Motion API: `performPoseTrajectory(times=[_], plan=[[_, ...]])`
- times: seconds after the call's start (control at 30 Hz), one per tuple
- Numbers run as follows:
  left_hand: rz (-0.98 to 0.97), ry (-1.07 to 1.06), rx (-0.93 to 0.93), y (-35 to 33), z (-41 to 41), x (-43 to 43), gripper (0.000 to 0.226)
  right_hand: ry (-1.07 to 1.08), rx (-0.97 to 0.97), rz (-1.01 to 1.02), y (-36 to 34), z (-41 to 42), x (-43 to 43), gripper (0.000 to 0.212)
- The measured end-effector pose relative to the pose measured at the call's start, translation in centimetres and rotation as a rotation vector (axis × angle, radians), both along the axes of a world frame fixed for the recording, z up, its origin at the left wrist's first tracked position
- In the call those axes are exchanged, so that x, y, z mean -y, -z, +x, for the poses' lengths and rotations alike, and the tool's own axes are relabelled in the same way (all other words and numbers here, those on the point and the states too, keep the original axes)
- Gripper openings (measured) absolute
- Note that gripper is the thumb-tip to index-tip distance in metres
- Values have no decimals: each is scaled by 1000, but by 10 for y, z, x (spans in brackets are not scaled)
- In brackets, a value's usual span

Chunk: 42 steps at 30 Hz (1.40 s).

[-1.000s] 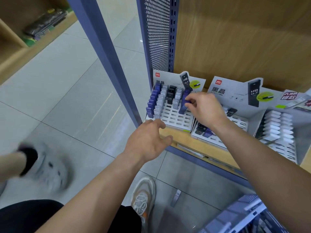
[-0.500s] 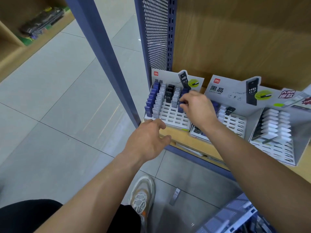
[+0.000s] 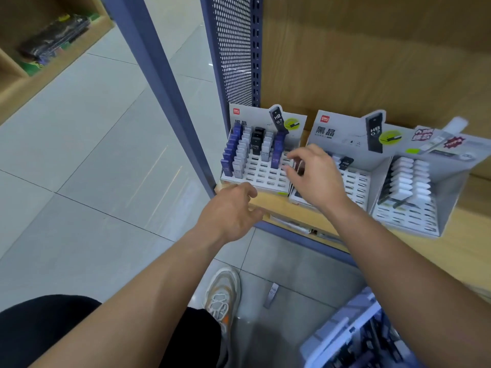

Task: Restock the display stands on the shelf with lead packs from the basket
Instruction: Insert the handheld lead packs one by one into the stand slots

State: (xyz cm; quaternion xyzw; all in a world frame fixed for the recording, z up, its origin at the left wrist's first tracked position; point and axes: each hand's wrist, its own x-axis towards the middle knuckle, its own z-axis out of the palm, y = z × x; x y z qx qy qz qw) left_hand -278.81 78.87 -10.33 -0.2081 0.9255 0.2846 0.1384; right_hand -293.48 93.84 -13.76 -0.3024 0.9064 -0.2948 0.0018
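Right hand [image 3: 314, 179] fingers loose, looks empty, over stand [image 3: 265, 179]; left hand [image 3: 231, 211] relaxed at shelf [image 3: 276, 205] edge. Packs [image 3: 276, 152] look light, stiff, slick: pinch top edges

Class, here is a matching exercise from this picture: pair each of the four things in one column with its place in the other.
1 left hand
2 right hand
3 basket
4 loose lead pack

A on the floor tiles, beside the shoe
B picture's bottom right corner
C at the shelf front edge
D over the display stands

Pairs: 1-C, 2-D, 3-B, 4-A
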Motion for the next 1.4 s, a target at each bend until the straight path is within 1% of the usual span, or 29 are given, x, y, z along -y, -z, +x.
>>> performPoseTrajectory(times=[0.07, 0.13, 0.2, 0.33, 0.4, 0.47, 0.57, 0.63, 0.73, 0.8, 0.93, 1.03, 1.1, 1.13, 1.2, 1.3, 1.4], plan=[[-14, 33, 63, 9, 10, -6, 47, 0, 45, -3, -2, 26, -25, 22], [-42, 67, 132, 26, 24, -15, 49, 5, 105, 42, 4, 57, -53, 22], [-48, 85, 204, 53, 37, -29, 52, -2, 181, 150, 20, 85, -79, 24], [-46, 155, 329, 122, 61, -76, 55, -26, 404, 430, 49, 127, -122, 36], [-52, 204, 354, 158, 71, -98, 56, -22, 440, 494, 58, 140, -137, 38], [-42, 191, 358, 192, 75, -113, 54, 5, 422, 498, 65, 148, -150, 36], [19, 64, 368, 237, 78, -122, 45, 54, 344, 488, 76, 154, -169, 32], [24, 27, 376, 263, 82, -125, 41, 80, 325, 458, 84, 158, -181, 28], [-16, 7, 383, 285, 87, -129, 36, 86, 272, 409, 91, 163, -191, 19], [16, -15, 403, 292, 88, -131, 32, 83, 242, 397, 94, 165, -190, 16], [98, -80, 409, 285, 85, -136, 39, 77, 255, 435, 97, 162, -184, 17], [178, -158, 337, 263, 79, -137, 41, 99, 251, 439, 96, 159, -179, 18], [283, -200, 264, 243, 71, -137, 35, 106, 267, 433, 95, 159, -177, 17], [371, -226, 227, 229, 65, -137, 32, 104, 281, 420, 94, 159, -177, 17], [555, -258, 145, 198, 56, -138, 26, 109, 343, 328, 88, 158, -181, 15], [816, -338, 28, 144, 50, -143, 3, 174, 469, 153, 67, 155, -190, 17], [886, -334, -38, 93, 53, -150, 21, 245, 509, 42, 42, 154, -202, 17]])
